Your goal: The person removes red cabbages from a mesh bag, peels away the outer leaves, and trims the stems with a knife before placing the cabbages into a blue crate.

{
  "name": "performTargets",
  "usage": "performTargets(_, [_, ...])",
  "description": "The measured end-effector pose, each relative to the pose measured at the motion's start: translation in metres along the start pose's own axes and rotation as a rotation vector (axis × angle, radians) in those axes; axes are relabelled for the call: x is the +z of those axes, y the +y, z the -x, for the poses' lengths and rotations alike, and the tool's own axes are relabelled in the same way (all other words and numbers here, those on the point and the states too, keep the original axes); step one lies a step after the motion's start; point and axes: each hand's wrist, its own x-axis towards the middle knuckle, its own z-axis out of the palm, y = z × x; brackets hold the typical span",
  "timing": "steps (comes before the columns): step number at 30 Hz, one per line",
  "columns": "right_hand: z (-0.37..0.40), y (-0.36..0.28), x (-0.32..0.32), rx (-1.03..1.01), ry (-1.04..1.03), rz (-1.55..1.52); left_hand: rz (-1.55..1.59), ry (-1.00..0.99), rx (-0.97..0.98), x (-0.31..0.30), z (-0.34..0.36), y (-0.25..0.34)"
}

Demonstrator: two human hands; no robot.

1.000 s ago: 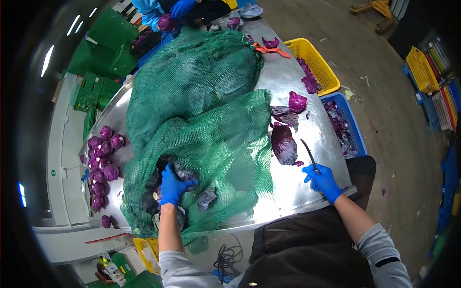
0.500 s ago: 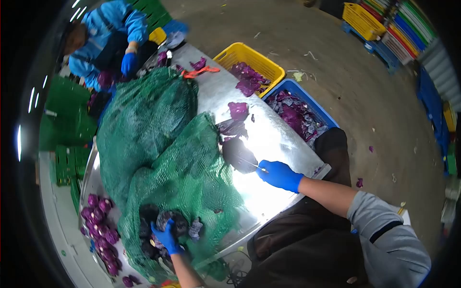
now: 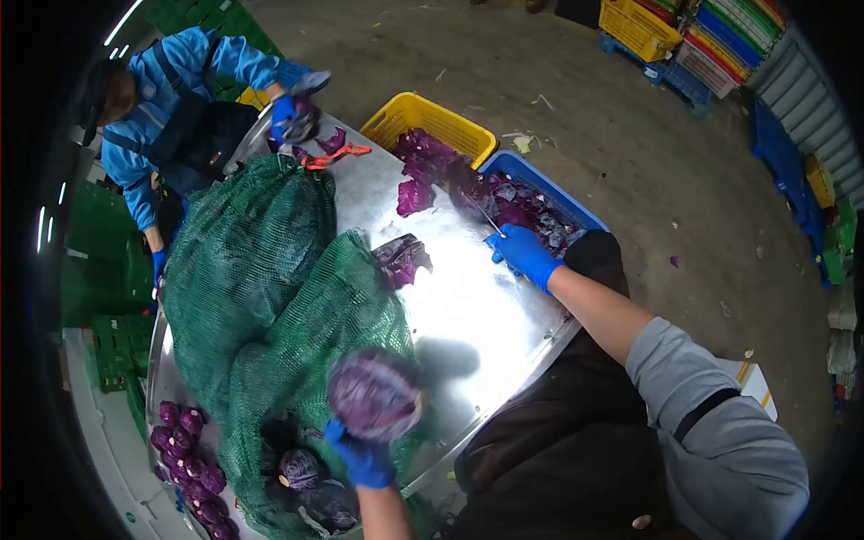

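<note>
My left hand [image 3: 362, 455], in a blue glove, holds a large purple cabbage [image 3: 374, 394] up over the front of the green mesh bag [image 3: 306, 324]. More cabbages [image 3: 300, 469] lie in the bag's mouth below it. My right hand [image 3: 524, 254], also blue-gloved, is closed on a knife [image 3: 489, 219] above the table's right edge, near the blue crate [image 3: 549, 191]. The blade's far end is blurred against purple leaves. Loose purple leaves [image 3: 402, 260] lie on the metal table [image 3: 468, 306] between bag and knife.
Across the table a co-worker in blue [image 3: 171, 99] holds a cabbage. Small peeled purple cabbages [image 3: 187, 459] are piled at the left edge. A yellow crate [image 3: 432, 112] with leaves stands beyond the table beside the blue one. An orange tie [image 3: 335, 157] lies near the bag.
My left hand has risen from the bag's mouth with a cabbage. My right hand and knife have moved up toward the crates, and leaves have shifted that way. The co-worker's hand has moved outward.
</note>
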Motion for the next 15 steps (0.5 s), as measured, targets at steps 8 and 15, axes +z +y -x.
performTargets(8, [0.123, 0.016, 0.011, -0.173, -0.349, -0.426, 0.225, -0.001, -0.057, 0.060, -0.069, -0.130])
performTargets(15, [0.104, 0.052, 0.018, -0.075, -0.304, -0.205, -1.034, -0.106, 0.348, 0.072, -0.070, -0.122])
